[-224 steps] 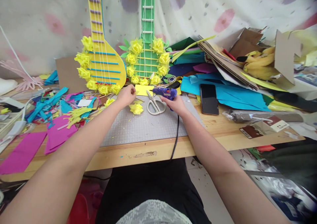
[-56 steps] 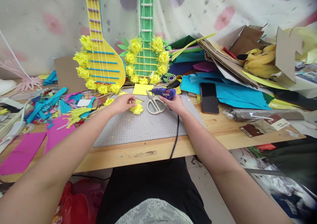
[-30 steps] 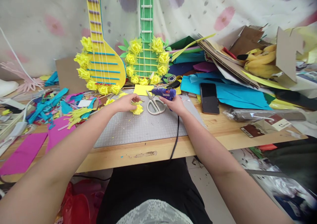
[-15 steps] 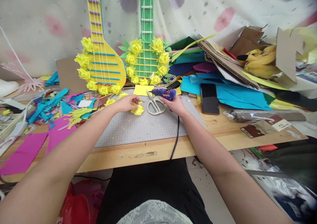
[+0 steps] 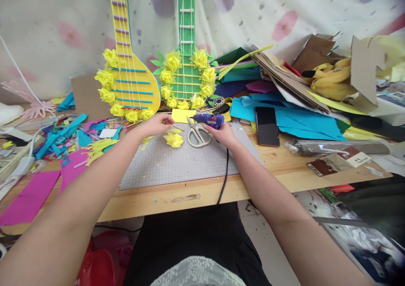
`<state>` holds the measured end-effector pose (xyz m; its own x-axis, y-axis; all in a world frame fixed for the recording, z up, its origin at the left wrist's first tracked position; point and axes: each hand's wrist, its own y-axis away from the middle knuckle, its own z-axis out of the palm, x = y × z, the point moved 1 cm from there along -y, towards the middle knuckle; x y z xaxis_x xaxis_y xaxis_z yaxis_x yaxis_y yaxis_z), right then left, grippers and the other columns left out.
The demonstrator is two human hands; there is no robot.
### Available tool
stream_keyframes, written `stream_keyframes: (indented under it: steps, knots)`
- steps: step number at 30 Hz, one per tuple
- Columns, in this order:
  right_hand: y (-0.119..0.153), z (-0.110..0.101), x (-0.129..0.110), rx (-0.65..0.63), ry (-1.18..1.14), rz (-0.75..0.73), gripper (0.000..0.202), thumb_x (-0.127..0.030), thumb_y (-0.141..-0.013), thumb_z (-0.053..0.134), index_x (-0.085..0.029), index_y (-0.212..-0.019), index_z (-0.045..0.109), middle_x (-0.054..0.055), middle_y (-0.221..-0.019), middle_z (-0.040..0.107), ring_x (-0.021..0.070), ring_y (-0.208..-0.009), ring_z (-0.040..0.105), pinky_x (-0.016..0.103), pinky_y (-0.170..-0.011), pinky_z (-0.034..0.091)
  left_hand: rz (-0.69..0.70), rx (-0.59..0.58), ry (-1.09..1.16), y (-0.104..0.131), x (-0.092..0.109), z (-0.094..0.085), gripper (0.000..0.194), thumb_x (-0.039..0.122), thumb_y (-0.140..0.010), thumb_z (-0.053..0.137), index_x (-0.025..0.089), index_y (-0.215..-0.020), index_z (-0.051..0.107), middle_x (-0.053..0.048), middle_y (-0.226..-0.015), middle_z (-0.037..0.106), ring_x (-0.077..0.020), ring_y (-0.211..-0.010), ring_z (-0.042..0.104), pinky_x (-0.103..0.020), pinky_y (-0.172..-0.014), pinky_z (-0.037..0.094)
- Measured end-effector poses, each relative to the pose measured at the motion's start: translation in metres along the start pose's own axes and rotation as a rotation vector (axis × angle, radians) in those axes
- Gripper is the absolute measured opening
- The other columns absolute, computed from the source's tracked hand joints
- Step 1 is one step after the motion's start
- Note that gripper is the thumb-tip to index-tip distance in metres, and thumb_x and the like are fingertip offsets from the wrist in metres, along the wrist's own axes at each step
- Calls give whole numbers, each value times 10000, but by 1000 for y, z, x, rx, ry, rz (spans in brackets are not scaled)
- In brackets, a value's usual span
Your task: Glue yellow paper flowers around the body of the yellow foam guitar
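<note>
My right hand (image 5: 222,133) is wrapped round a blue-purple glue gun (image 5: 207,119), whose black cable hangs over the table edge. Over the back left of the grey cutting mat (image 5: 186,163), my left hand (image 5: 158,124) has its fingers curled, with a thin stick (image 5: 177,127) at the fingertips; whether it is pinched is too small to tell. A yellow paper flower (image 5: 174,139) lies on the mat just below that hand. Scissors with pale handles (image 5: 199,137) rest between the flower and my right hand. Behind them is a piece of yellow paper (image 5: 179,115).
A yellow paper guitar (image 5: 136,77) and a green one (image 5: 186,81), both with yellow flowers, stand at the back. Paper scraps (image 5: 57,136) cover the left. A phone (image 5: 267,125), blue paper (image 5: 294,119) and stacked cardboard (image 5: 289,79) lie on the right.
My left hand has moved up and to the left, away from the yellow flower, which now shows in full. The right hand still holds the glue gun in the same place.
</note>
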<state>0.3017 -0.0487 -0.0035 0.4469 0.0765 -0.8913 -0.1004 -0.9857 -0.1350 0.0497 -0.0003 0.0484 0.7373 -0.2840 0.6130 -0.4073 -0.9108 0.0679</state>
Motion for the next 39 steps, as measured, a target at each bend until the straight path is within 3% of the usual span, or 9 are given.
stream_keyframes:
  steps: [2,4,10,17,24,31,35,39]
  knots:
    - [-1,0,2,6,1,0,397,-523,-671,673,-179,-868,701,75,-832,721,236,-847,660,354,-792,504,-59,77,-43,-8,-7,2,201,354,-676,614,190,-791,630,-52,-880,684,-187,-802,607,-298,-710,466]
    - [-2,1,4,8,-10,7,414,-532,-666,676,-174,-872,701,81,-851,724,240,-854,659,361,-799,501,-94,82,-116,-17,-13,6,151,335,-664,633,195,-720,629,-48,-812,685,-189,-747,602,-296,-666,449]
    - [-4,0,7,-3,-32,39,460,-532,-674,669,-153,-934,696,97,-896,720,232,-857,658,372,-808,492,-139,-64,-376,-33,-10,15,191,340,-626,715,209,-762,682,-37,-842,711,-193,-764,613,-267,-652,414]
    - [-4,1,8,6,-33,32,458,-547,-665,667,-155,-900,699,93,-879,716,242,-859,653,367,-794,489,-141,-197,-553,-39,-9,21,177,271,-727,639,214,-883,702,-34,-940,721,-168,-830,633,-219,-657,425]
    - [-5,0,8,10,-36,50,452,-567,-642,670,-152,-820,689,88,-801,702,236,-802,647,358,-743,488,-162,-162,-528,-34,-6,20,349,302,-733,657,190,-1063,654,-72,-1016,710,-197,-858,646,-233,-682,443]
    - [-3,-1,4,10,-36,50,426,-553,-639,672,-160,-802,681,81,-790,692,227,-808,643,350,-754,491,-186,-148,-537,-33,1,19,248,262,-707,656,190,-942,691,-75,-959,717,-219,-855,645,-254,-714,452]
    - [-4,1,4,16,-47,39,412,-552,-631,682,-168,-780,672,71,-759,682,216,-783,640,341,-733,496,-130,-14,-426,-28,1,12,132,252,-735,602,187,-827,669,-64,-931,709,-200,-835,631,-261,-718,454]
    - [-4,2,4,18,-67,36,397,-553,-629,683,-174,-746,653,58,-695,659,208,-736,629,328,-681,496,-141,134,-105,-20,2,6,82,253,-742,618,178,-746,587,-44,-824,682,-170,-776,622,-258,-686,470]
